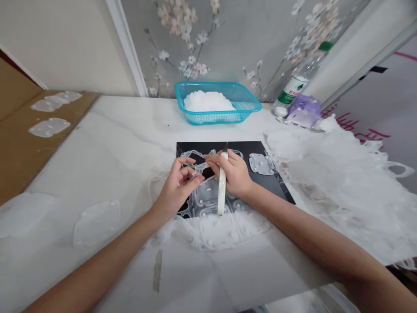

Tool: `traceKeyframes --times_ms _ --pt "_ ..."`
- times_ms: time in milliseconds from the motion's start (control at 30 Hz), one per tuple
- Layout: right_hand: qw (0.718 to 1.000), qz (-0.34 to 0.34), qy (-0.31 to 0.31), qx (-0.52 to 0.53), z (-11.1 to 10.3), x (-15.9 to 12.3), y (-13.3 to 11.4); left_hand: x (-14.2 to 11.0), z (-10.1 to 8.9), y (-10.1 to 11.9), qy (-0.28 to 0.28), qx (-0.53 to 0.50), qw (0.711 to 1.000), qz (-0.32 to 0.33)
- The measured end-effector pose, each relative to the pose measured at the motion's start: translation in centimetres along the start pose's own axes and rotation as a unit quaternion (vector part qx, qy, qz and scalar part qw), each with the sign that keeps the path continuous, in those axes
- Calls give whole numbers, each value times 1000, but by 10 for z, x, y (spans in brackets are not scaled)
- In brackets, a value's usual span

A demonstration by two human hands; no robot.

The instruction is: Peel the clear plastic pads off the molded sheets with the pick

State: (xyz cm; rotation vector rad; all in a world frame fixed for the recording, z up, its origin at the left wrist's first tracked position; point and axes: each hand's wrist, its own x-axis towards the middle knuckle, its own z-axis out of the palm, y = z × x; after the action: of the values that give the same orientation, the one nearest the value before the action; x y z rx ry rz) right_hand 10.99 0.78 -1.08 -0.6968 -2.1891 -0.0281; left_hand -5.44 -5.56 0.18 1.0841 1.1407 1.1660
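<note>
A translucent silicone sheet (pixel 215 217) of moulded square pads lies over a black mat (pixel 247 150) in the middle of the white table. My left hand (pixel 177 187) pinches a thin strip of trimmed sheet edge (pixel 198 168). My right hand (pixel 233 174) pinches the same strip from the other side and also grips a white-handled cutting tool (pixel 222 187), its dark tip pointing away from me. A single cut-out pad (pixel 260 164) rests on the mat just right of that hand.
A blue plastic basket (pixel 247 102) of white pieces stands at the back. A heap of translucent offcuts (pixel 339 178) fills the right side. Loose pads (pixel 97 221) lie at left, more on cardboard (pixel 19 143). A bottle (pixel 298 84) and purple packet (pixel 304 111) sit back right.
</note>
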Motion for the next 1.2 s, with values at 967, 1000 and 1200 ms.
traceKeyframes --times_ms 967,1000,1200 --pt "994 -110 10 -4 0 2 0 3 -2 -7 90 19 995 40" --pt "993 -114 9 -4 0 2 -1 4 -2 -8 98 11 994 39" --pt "993 -119 -15 -8 -2 2 -1 4 -3 -8 92 13 995 46"
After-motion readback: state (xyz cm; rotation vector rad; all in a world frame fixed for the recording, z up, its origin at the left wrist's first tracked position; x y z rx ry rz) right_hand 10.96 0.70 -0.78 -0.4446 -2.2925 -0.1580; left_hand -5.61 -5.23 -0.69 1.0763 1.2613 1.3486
